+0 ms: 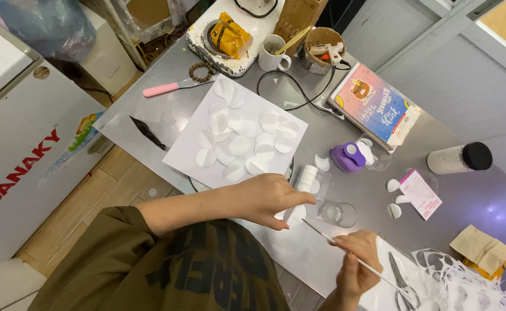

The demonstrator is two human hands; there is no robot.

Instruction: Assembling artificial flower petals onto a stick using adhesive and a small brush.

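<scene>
Steel table point(333, 129) beside white freezer point(17, 132), wooden floor point(86, 201)

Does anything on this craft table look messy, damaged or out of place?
Mostly tidy. The odd spot is the heap of cut-out paper scraps at the table's right edge, full of round holes, beside the scissors. A few folded paper circles also lie scattered apart from the sheet of circles.

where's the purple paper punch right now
In the head view the purple paper punch sits right of centre on the grey table, between the sheet of white paper circles and the colourful book.
</scene>
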